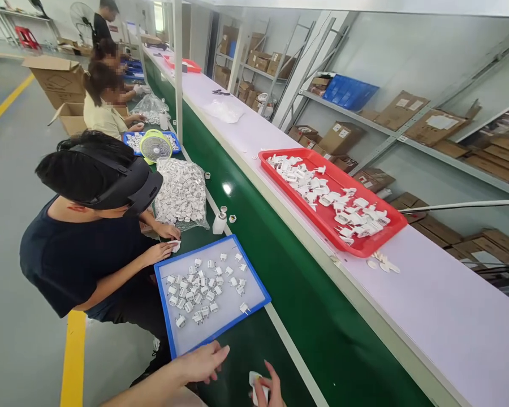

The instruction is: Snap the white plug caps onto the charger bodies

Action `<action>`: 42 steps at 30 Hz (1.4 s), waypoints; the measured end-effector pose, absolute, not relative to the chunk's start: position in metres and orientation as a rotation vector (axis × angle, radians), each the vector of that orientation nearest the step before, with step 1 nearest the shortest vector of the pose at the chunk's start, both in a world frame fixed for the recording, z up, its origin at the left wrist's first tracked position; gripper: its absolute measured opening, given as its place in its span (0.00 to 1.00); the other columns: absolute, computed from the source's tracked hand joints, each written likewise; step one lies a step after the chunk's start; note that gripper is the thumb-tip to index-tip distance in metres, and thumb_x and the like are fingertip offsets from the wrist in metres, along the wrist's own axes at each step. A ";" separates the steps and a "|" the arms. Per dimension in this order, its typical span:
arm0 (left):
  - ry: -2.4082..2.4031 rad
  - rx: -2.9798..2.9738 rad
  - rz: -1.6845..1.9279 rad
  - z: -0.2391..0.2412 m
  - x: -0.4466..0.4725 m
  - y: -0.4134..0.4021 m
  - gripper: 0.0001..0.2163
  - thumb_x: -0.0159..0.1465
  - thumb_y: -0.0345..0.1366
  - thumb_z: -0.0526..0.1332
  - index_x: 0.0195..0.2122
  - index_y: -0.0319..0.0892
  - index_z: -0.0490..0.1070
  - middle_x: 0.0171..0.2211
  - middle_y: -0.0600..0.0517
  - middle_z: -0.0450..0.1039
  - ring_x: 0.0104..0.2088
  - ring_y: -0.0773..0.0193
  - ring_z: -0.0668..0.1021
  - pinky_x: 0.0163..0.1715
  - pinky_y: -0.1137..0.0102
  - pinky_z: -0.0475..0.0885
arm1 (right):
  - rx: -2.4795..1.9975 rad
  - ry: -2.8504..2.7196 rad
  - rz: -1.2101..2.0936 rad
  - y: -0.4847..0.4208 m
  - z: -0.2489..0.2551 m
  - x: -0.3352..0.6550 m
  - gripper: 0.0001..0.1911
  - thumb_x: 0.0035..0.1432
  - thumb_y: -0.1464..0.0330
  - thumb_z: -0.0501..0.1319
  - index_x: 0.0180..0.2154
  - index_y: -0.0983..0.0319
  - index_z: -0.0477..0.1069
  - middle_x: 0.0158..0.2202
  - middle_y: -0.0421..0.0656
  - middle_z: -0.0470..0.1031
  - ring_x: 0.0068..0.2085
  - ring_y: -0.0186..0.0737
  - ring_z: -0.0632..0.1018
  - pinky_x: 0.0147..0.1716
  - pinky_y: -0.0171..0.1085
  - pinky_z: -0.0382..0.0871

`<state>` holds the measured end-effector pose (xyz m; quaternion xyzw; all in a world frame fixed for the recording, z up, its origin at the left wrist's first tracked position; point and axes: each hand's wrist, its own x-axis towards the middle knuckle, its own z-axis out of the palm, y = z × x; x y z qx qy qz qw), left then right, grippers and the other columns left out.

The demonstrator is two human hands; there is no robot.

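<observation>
My left hand (206, 363) is at the near edge of the blue-rimmed tray (248, 317), fingers apart, and nothing shows in it. Lower down, over the dark green work surface, my right hand (274, 389) grips a small white plastic piece (254, 377) between thumb and fingers. Its exact kind is partly hidden by the fingers and the frame's bottom edge. Scattered in the tray lie many small white plug adapters (189, 306) with metal pins, most of them toward its left and middle.
A co-worker (89, 243) sits left of the tray, both hands on a white cloth-like piece (176, 246). Beyond stand a bag of white adapters (181, 192), a pump bottle (220, 221) and a green fan (156, 146). A red tray (396, 233) of white parts rests on the raised shelf.
</observation>
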<state>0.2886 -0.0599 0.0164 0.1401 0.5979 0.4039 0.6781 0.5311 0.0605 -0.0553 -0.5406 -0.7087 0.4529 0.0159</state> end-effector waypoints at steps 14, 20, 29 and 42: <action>1.030 -0.286 1.406 -0.012 0.268 -0.087 0.37 0.50 0.76 0.60 0.35 0.43 0.70 0.22 0.58 0.64 0.22 0.70 0.70 0.19 0.77 0.58 | -1.359 -2.632 0.836 0.112 -0.043 0.390 0.21 0.71 0.58 0.53 0.58 0.63 0.66 0.56 0.55 0.71 0.59 0.57 0.72 0.59 0.51 0.67; 1.012 -0.403 1.633 -0.019 0.256 -0.095 0.31 0.51 0.68 0.69 0.34 0.42 0.70 0.24 0.57 0.66 0.26 0.66 0.74 0.22 0.74 0.67 | -1.452 -2.857 0.714 0.161 -0.070 0.346 0.14 0.67 0.62 0.65 0.49 0.64 0.74 0.51 0.47 0.75 0.54 0.50 0.75 0.57 0.56 0.68; 1.076 -0.305 1.645 0.009 0.251 -0.084 0.33 0.52 0.70 0.66 0.39 0.42 0.69 0.25 0.57 0.67 0.20 0.71 0.67 0.16 0.77 0.54 | -1.195 -2.677 1.339 0.140 -0.025 0.343 0.28 0.70 0.51 0.55 0.58 0.66 0.72 0.31 0.41 0.77 0.34 0.42 0.79 0.40 0.42 0.76; 1.074 0.354 1.526 0.139 0.333 -0.043 0.25 0.64 0.62 0.61 0.36 0.42 0.69 0.27 0.58 0.62 0.27 0.71 0.64 0.25 0.77 0.59 | -1.160 -1.953 1.586 0.017 0.178 0.469 0.18 0.64 0.53 0.65 0.49 0.57 0.74 0.39 0.44 0.80 0.34 0.40 0.78 0.32 0.35 0.73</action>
